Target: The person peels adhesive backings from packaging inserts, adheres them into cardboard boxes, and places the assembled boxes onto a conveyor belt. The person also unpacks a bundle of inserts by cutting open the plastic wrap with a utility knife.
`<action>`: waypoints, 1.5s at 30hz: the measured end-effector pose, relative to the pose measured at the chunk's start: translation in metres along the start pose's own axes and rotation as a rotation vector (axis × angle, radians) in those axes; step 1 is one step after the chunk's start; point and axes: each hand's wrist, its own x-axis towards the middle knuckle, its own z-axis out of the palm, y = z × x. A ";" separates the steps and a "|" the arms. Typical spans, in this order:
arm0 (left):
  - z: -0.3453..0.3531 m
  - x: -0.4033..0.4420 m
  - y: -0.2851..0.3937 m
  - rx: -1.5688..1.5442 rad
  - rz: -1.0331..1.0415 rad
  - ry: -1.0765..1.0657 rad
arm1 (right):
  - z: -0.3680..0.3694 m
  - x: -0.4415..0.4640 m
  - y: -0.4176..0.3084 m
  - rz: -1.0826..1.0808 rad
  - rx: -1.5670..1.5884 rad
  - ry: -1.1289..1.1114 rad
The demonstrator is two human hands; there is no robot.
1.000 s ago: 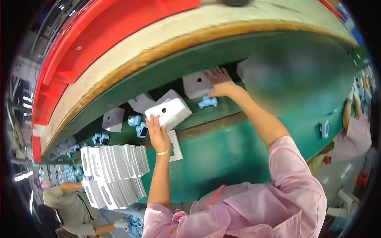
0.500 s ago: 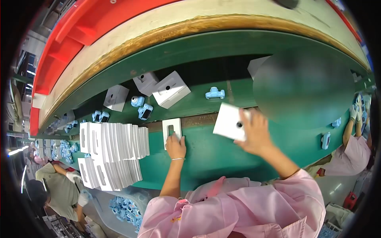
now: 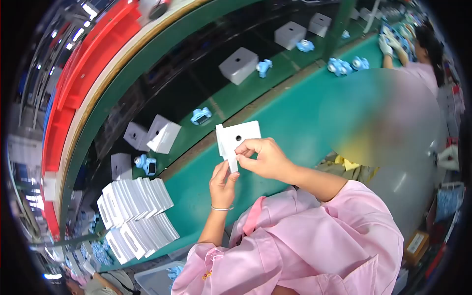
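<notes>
Between my two hands a thin white tray (image 3: 226,151) is held on edge. My left hand (image 3: 223,187) pinches its lower end. My right hand (image 3: 264,158) has its fingers closed on the tray's right side. Just behind it a white box (image 3: 247,132) with a round black hole rests on the green work surface (image 3: 196,196). Two rows of stacked white trays (image 3: 135,201) stand left of my hands. A light-blue toy camera (image 3: 201,116) lies on the shelf beyond the box.
Along the green shelf are more white boxes (image 3: 238,66) and blue cameras (image 3: 264,68). A red bin (image 3: 93,69) runs along the upper left. Co-workers sit at the upper right (image 3: 424,61) and lower left (image 3: 110,282). A blurred patch covers the right side.
The view has turned. The white box has gone from my right hand to the work surface, and the thin tray, lying flat under my left hand before, is now raised on edge between both hands.
</notes>
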 end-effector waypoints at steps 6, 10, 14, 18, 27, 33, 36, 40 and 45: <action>0.049 -0.015 0.013 -0.229 0.005 -0.155 | -0.037 -0.058 0.020 0.239 0.397 0.253; 0.082 -0.004 0.042 -0.849 -0.151 -0.042 | -0.091 -0.104 0.052 0.306 0.515 0.610; 0.080 0.017 0.042 -0.948 -0.141 -0.091 | -0.155 -0.173 0.089 0.379 0.362 1.038; 0.073 0.023 0.026 -0.888 -0.195 -0.011 | -0.226 -0.242 0.121 0.402 -0.020 1.344; 0.018 0.023 -0.010 0.097 0.026 0.035 | -0.244 -0.211 0.239 0.664 -0.825 0.827; 0.026 0.029 -0.010 0.614 0.185 0.016 | -0.079 -0.085 0.075 -0.035 -0.203 0.311; 0.036 0.043 -0.029 0.601 0.228 -0.021 | -0.037 -0.057 0.107 -0.075 -0.200 0.298; 0.046 0.066 -0.052 0.589 0.239 0.000 | -0.022 -0.039 0.139 0.016 -0.148 0.386; 0.053 0.078 -0.067 0.632 0.202 -0.026 | -0.019 -0.029 0.152 -0.002 -0.266 0.493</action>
